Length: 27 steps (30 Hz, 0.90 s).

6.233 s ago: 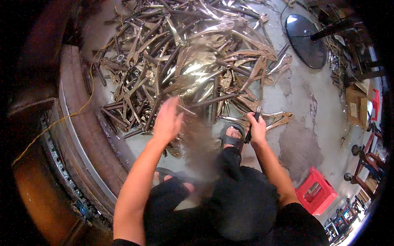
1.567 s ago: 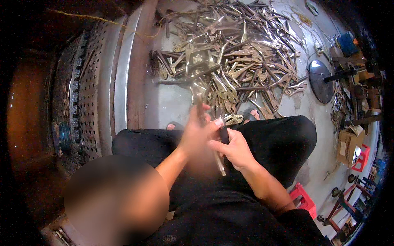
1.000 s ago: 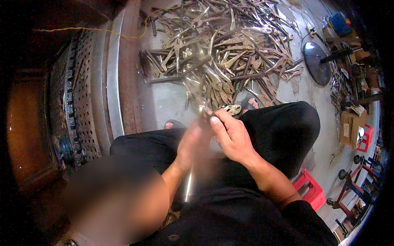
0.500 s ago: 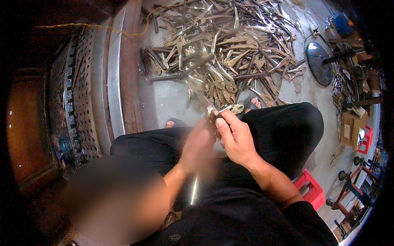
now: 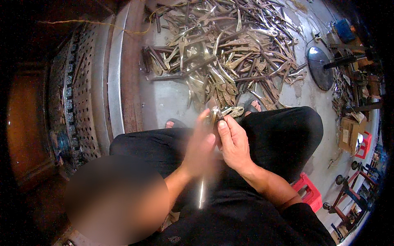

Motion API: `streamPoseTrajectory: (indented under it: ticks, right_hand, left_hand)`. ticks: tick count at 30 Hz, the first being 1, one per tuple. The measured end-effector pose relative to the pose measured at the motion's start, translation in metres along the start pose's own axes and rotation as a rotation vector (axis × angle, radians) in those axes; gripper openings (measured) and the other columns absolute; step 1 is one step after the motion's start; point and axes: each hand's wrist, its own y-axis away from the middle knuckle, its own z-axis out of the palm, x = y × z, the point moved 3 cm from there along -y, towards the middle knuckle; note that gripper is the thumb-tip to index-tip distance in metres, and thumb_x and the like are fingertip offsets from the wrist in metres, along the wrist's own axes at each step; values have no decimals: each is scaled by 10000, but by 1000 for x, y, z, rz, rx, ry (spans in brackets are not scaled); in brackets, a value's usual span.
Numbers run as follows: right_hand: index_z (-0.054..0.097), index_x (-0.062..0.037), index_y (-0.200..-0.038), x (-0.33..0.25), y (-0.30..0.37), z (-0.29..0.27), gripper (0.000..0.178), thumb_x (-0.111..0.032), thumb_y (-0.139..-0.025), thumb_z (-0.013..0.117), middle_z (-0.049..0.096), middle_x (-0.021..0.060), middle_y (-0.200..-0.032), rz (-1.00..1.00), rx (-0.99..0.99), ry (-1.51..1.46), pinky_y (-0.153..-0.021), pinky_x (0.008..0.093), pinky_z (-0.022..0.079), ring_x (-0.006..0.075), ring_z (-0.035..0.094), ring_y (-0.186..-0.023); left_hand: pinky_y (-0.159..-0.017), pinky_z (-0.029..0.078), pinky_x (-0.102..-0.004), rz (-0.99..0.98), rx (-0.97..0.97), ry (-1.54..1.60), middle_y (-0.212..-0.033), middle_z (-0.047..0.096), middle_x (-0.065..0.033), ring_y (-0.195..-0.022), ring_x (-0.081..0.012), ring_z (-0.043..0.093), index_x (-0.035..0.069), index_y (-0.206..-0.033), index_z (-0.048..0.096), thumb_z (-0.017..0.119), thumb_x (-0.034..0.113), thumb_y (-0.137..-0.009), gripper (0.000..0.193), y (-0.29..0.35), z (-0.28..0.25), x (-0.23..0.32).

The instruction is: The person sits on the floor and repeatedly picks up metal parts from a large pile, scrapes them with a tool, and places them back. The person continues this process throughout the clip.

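Tool (image 5: 215, 113) gripped in right hand (image 5: 236, 143), thumb pressing, likely steadying; left hand (image 5: 200, 145) blurred at 9 o'clock (can't tell openness, hold); pliers pile (image 5: 242, 53) 12 o'clock.

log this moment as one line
left hand: blurred, at metal tool, grip unclear | right hand: holding metal tool | floor: heap of pliers | right side: red stool, cardboard box

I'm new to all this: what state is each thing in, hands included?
Right hand: closed on a metal tool.
Metal tool: held, its upper end showing.
Left hand: blurred, beside the tool; grip unclear.
Plier-like pieces: heaped loosely on the floor.
Cardboard box: flap raised.
Sandals: worn.
Red stool: partly hidden.
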Motion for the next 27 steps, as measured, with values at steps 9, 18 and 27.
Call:
streamPoseTrajectory:
  ticks: [9, 18, 27]
  right_hand:
    - [557, -92, -951, 7, 1, 14, 388, -412, -1095, 391, 505, -4, -729, 217, 169, -651, -524, 306, 471, 116, 504, -607]
    - [556, -71, -1019, -5, -14, -56, 339, -381, -1088, 435, 512, 21, -756, 88, 307, -496, -542, 268, 393, 128, 457, -590]
    - [562, -44, -1017, -13, -10, -56, 320, -316, -1096, 412, 538, 52, -723, 83, 31, -301, -543, 255, 417, 130, 490, -570]
  left_hand:
    - [-524, 363, -218, -259, -34, 384, -867, 554, -3, -636, -80, 481, 88, -1465, 374, 540, 531, -937, 709, -7, 9, 6]
    - [-672, 525, -280, -307, 25, 311, -874, 572, 12, -716, -116, 589, 48, -1199, 589, 756, 43, -862, 376, -13, -20, 27]
    - [-806, 525, -317, -283, -216, 456, -1189, 621, -76, -970, -164, 622, 17, -1400, 483, 637, -1, -870, 553, -1, -14, 20]
